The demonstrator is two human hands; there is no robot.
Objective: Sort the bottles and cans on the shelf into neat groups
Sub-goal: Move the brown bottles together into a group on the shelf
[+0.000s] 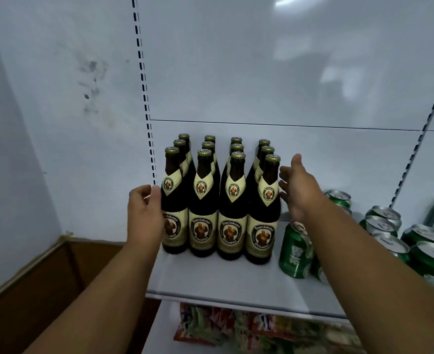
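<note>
Below the shelf [236,282], nearest the person, snack packets [236,325] lie on a lower level. Both forearms reach over the shelf's front edge. The left hand [144,213] rests against the left side of the block of brown bottles [221,200], its fingers loosely curled beside the front-left bottle; whether they truly grip it cannot be told. The right hand [297,185] is spread, fingers straight and thumb raised, its fingertips at or just beside the neck label of the front-right bottle. The bottles stand upright between the two hands in four tidy columns of three, running back toward the rear wall. Under and to the right of the right forearm stand green cans [387,236]. One can [296,251] stands just beside the front-right bottle, others farther right, some tilted.
</note>
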